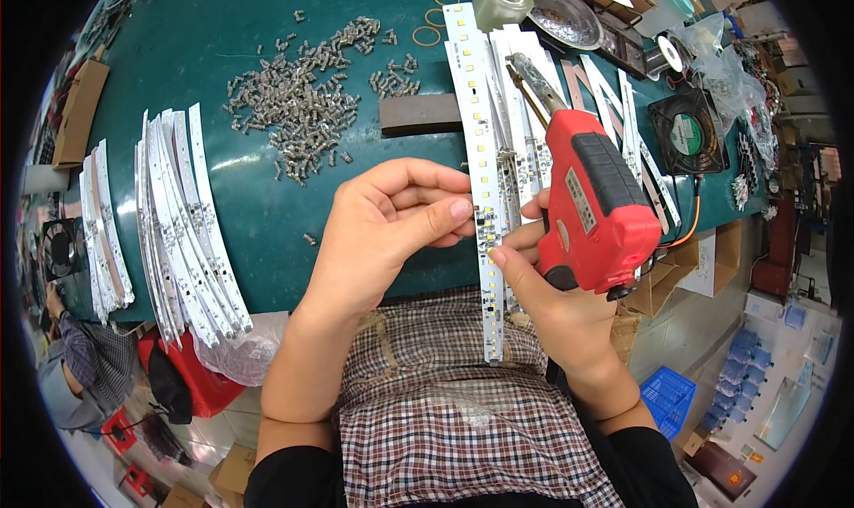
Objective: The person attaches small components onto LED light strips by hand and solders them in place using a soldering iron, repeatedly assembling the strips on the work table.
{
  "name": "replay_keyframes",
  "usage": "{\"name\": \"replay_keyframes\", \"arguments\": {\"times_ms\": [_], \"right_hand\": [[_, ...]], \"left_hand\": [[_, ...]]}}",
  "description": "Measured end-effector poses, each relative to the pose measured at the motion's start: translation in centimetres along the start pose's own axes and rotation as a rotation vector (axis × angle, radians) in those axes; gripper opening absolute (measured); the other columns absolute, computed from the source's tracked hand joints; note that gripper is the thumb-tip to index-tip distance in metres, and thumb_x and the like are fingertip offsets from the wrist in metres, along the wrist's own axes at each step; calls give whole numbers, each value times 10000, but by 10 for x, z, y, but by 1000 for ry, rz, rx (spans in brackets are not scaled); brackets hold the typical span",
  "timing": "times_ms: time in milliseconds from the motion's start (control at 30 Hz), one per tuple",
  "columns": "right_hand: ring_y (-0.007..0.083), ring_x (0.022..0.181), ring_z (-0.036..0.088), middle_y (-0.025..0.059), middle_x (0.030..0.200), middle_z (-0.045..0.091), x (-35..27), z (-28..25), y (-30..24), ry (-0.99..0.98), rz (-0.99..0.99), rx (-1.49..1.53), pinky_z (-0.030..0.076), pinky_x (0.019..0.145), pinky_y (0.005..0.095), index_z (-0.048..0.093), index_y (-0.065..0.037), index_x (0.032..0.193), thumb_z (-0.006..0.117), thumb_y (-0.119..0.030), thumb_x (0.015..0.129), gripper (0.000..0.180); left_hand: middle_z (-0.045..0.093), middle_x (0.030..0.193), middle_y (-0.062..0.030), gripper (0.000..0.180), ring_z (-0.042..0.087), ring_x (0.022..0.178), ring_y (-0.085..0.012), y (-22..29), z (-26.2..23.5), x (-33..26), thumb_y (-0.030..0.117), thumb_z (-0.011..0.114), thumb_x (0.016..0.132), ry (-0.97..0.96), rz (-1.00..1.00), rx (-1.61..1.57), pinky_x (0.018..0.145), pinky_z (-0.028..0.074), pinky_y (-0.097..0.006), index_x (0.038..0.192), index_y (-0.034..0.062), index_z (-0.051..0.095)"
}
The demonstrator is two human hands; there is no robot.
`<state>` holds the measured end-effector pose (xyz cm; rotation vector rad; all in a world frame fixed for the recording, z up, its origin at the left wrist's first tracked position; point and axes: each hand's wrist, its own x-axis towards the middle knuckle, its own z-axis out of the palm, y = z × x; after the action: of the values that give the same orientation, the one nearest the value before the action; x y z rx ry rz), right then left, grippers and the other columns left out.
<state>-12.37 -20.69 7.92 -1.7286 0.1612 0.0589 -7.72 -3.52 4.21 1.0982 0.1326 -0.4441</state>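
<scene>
A long white LED strip board stands lengthwise in front of me, its lower end above my checked apron. My left hand is closed at the board's left edge, thumb and fingers pinched together; whatever they may grip is too small to make out. From the right, my right hand has its thumb against the board near a cluster of small components. That hand also holds a red and black soldering gun, whose metal tip points up and away. The gun hides part of the right fingers.
Small metal-capped parts lie piled on the green table. LED boards are stacked at left, more behind the held one. Nearby are a dark block, clear tape roll, metal dish, black fan and solder spool.
</scene>
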Motion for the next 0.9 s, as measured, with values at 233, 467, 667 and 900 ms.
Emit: {"name": "replay_keyframes", "arguments": {"times_ms": [233, 467, 667, 900], "right_hand": [[121, 770, 645, 83, 890, 638, -3, 0, 7, 10, -85, -126, 516, 653, 251, 529, 47, 1084, 703, 42, 799, 334], [132, 756, 614, 55, 849, 602, -5, 5, 5, 75, -61, -139, 496, 681, 273, 528, 17, 1065, 732, -18, 802, 334], [149, 776, 636, 85, 850, 616, -34, -22, -26, 55, 35, 59, 517, 733, 299, 394, -7, 1195, 637, -65, 897, 389], [130, 659, 555, 75, 895, 542, -55, -52, -8, -49, 87, -102, 516, 697, 316, 477, -14, 1148, 630, -161, 895, 330]], "left_hand": [[691, 895, -97, 181, 674, 757, -128, -3, 7, -4, 45, 663, 878, 53, 67, 78, 661, 566, -240, 1040, -33, 640], [675, 866, -82, 166, 663, 733, -113, -5, 4, 3, 37, 651, 876, 114, 79, 137, 646, 560, -231, 1019, -46, 639], [675, 860, -85, 171, 662, 732, -119, -14, -12, 31, 44, 644, 871, 249, 98, 401, 647, 552, -223, 1009, -57, 640], [696, 851, -79, 185, 655, 662, -93, -28, -13, 41, 53, 653, 853, 328, 199, 698, 625, 524, -220, 1016, -36, 650]]}}
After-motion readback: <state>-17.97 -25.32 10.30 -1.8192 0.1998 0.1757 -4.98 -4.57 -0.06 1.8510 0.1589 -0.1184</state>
